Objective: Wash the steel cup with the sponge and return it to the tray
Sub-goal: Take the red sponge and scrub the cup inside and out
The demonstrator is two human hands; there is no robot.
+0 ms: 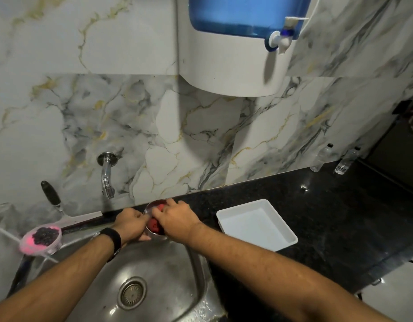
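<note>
Head view shows my left hand (131, 223) with its fingers wrapped round the steel cup (154, 225) above the far rim of the sink (196, 275), while my right hand (175, 218) has its fingers closed on the red sponge (154, 225) pushed inside. I should keep the left fingers firm and twist the sponge round the inner wall. Beyond my right fingers, the white tray (256, 225) waits on the worktop (328, 205).

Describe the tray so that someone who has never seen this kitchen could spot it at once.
Start at the steel sink and look right along the black granite counter. The tray sits there, close to the sink's right edge and beside the right hand. It is the only white, square, shallow-walled container on the dark stone; the two clear bottles stand far back by the wall.
</note>
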